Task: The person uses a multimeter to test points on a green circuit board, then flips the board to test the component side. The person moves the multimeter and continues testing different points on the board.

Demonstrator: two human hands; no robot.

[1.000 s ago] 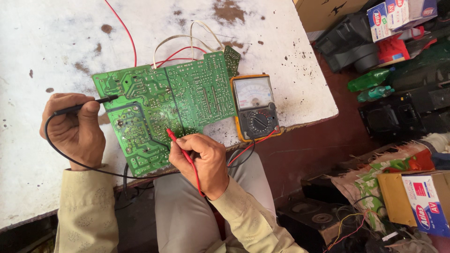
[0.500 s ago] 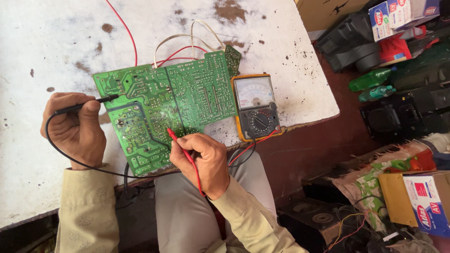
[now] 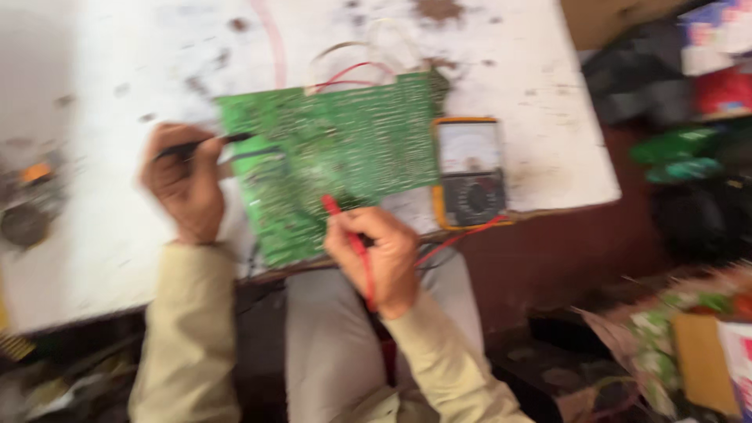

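Two hands, black probe [image 3: 200, 144] and red probe [image 3: 348, 235], on a green circuit board [image 3: 345, 149] beside a meter [image 3: 468, 172].

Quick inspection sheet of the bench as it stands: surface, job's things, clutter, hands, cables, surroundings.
Surface: white table, stained and scuffed.
Job's things: green circuit board lying flat; orange-cased meter beside it at the table edge.
Clutter: blurred round object at far left.
Hands: left hand holds black probe at the board's left edge; right hand holds red probe on the board.
Cables: red lead runs to the meter.
Surroundings: boxes, blurred.
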